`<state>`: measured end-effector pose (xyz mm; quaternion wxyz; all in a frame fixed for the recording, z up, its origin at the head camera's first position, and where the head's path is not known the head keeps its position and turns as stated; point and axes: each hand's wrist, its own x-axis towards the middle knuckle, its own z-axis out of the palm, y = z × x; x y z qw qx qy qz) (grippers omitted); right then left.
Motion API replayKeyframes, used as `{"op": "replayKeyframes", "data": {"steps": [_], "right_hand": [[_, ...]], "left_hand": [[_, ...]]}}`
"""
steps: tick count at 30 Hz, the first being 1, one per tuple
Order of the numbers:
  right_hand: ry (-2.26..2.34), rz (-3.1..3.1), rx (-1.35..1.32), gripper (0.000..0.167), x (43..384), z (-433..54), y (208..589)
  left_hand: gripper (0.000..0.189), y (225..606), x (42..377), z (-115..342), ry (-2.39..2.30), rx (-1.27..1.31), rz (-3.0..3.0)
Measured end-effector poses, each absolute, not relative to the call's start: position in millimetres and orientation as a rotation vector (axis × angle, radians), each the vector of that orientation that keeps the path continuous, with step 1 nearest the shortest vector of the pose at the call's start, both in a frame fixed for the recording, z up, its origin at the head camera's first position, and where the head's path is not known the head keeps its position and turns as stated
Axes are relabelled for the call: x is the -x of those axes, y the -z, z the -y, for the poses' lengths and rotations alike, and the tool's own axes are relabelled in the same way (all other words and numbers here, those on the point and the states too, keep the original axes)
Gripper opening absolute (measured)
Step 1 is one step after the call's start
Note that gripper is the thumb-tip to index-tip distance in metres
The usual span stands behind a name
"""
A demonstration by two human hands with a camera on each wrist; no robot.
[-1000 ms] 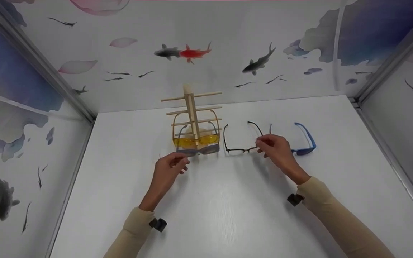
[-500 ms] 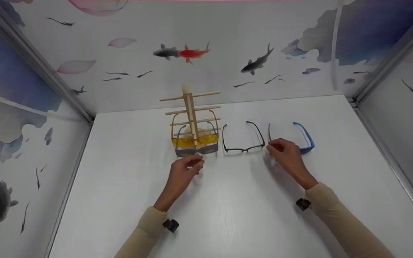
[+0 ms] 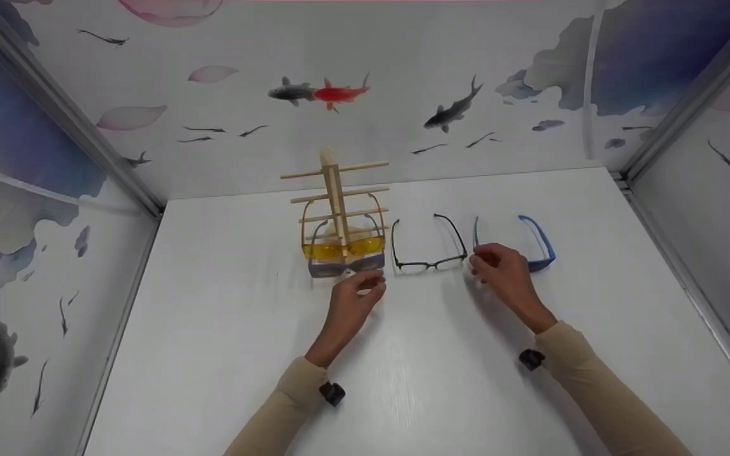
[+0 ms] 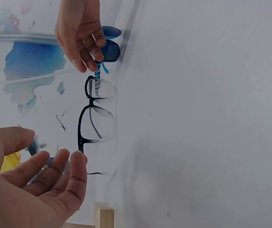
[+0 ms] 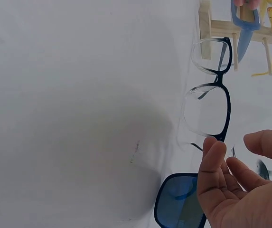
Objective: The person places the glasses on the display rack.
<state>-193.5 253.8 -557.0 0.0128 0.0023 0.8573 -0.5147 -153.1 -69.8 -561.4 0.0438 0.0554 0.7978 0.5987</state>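
Black-framed clear glasses (image 3: pixel 429 265) stand unfolded on the table between the two hands. My left hand (image 3: pixel 353 304) hovers just in front of the wooden display rack (image 3: pixel 336 202), near the grey-blue glasses (image 3: pixel 365 266) on its low rung. Yellow-lensed glasses (image 3: pixel 367 246) hang on the rung above. In the left wrist view its thumb and fingers are apart with nothing between them. My right hand (image 3: pixel 509 278) is beside the blue sunglasses (image 3: pixel 542 256) and partly hides them. Loosely bent, its fingers (image 5: pixel 214 156) hold nothing; whether they touch a frame I cannot tell.
The white table (image 3: pixel 403 380) runs back to a printed wall (image 3: pixel 390 133) with fish and petals. Side panels close in left and right. The rack's upper rungs (image 3: pixel 365 166) carry no glasses and stick out to both sides.
My left hand has moved right, from the left end of the grey-blue glasses to their right end. My right hand has shifted right, off the black-framed glasses to beside the blue sunglasses.
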Motion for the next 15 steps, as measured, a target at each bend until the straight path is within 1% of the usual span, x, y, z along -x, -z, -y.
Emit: {"op": "replayKeyframes", "data": {"steps": [7,15], "right_hand": [[1.63,-2.666,0.02,0.032,199,-251,558],[1.616,-2.67,0.054,0.033,208,-244,558]], "left_hand": [[0.038,573,158,51,-1.848,-0.184,-2.452],[0.05,579,165,34,-1.801,-0.16,-2.42]]}}
